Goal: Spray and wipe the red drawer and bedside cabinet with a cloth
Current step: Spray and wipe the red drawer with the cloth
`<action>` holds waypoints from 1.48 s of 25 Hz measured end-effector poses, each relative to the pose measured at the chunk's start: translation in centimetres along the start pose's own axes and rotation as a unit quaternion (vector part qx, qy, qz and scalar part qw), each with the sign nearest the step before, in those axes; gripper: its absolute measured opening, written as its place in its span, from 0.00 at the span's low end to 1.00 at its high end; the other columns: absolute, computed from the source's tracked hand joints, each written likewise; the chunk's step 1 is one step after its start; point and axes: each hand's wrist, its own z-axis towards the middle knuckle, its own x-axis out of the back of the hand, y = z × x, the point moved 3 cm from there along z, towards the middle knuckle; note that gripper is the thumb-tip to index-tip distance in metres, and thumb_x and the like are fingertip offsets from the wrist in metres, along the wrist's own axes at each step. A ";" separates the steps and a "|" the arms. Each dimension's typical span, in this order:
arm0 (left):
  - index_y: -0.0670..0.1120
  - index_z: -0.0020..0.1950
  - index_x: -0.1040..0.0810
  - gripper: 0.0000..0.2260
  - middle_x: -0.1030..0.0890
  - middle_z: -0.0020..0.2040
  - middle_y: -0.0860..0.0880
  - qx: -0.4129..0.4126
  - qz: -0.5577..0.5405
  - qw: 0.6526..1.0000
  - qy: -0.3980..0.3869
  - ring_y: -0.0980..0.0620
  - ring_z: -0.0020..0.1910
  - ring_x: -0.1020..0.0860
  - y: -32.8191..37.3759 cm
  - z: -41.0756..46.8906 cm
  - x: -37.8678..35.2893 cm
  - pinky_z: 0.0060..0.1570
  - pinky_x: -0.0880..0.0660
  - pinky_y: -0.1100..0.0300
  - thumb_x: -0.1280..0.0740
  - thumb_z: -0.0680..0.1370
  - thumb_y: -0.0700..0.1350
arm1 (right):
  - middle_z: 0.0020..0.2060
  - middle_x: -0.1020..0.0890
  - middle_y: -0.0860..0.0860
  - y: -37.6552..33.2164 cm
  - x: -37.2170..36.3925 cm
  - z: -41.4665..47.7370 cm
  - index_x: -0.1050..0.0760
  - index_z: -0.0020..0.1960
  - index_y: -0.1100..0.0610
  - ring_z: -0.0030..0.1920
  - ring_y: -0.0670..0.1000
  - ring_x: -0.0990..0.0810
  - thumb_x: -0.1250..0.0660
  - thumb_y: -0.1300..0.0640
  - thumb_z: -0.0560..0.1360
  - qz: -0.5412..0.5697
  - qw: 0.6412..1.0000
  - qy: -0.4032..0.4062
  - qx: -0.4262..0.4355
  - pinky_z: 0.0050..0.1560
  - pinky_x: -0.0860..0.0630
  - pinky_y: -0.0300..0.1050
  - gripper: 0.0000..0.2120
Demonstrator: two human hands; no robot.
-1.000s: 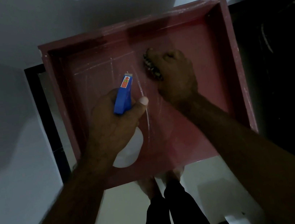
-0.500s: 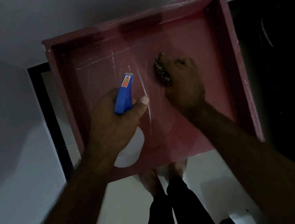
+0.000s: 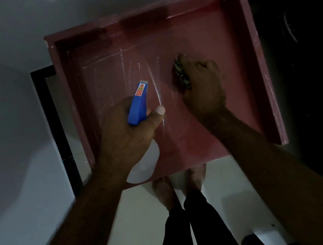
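Observation:
The red drawer (image 3: 251, 32) lies open below me, its floor streaked with wet arcs. My left hand (image 3: 129, 135) grips a spray bottle (image 3: 138, 102) with a blue head and clear body, held above the drawer's left half, nozzle pointing away from me. My right hand (image 3: 203, 89) holds a bunched patterned cloth (image 3: 181, 73) and presses it on the drawer floor, right of centre. Most of the cloth is hidden under the fingers. The bedside cabinet is not clearly in view.
Grey wall fills the left side. A dark frame (image 3: 53, 125) runs down beside the drawer's left edge. A dark area (image 3: 303, 60) lies to the right. My bare feet (image 3: 179, 184) stand on pale floor just under the drawer's near edge.
My right hand has slid the cloth to the right across the drawer floor. The left hand keeps the spray bottle in the same pose.

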 end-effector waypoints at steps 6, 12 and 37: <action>0.40 0.47 0.23 0.16 0.18 0.38 0.39 0.005 0.006 1.000 0.004 0.42 0.38 0.17 -0.5 -0.3 -0.1 0.40 0.21 0.57 0.27 0.77 0.53 | 0.69 0.20 0.54 -2.2 -0.7 -1.2 0.29 0.77 0.55 0.64 0.63 0.25 0.32 0.68 0.70 -0.015 0.996 -0.055 0.069 0.59 0.24 0.61 0.35; 0.40 0.46 0.24 0.15 0.18 0.37 0.39 0.001 -0.005 1.000 -0.007 0.45 0.36 0.18 -0.8 -0.4 -0.3 0.36 0.22 0.65 0.27 0.78 0.51 | 0.71 0.21 0.52 -0.6 0.0 -1.2 0.30 0.78 0.56 0.64 0.61 0.25 0.38 0.62 0.78 0.002 1.000 0.003 -0.023 0.65 0.28 0.59 0.28; 0.37 0.44 0.23 0.15 0.17 0.35 0.40 -0.049 -0.008 0.999 0.022 0.45 0.34 0.18 -1.8 -2.3 1.4 0.38 0.22 0.60 0.27 0.79 0.49 | 0.66 0.18 0.53 -1.5 -0.4 -4.7 0.29 0.78 0.54 0.58 0.62 0.23 0.34 0.66 0.70 0.000 0.997 -0.062 0.052 0.58 0.27 0.57 0.36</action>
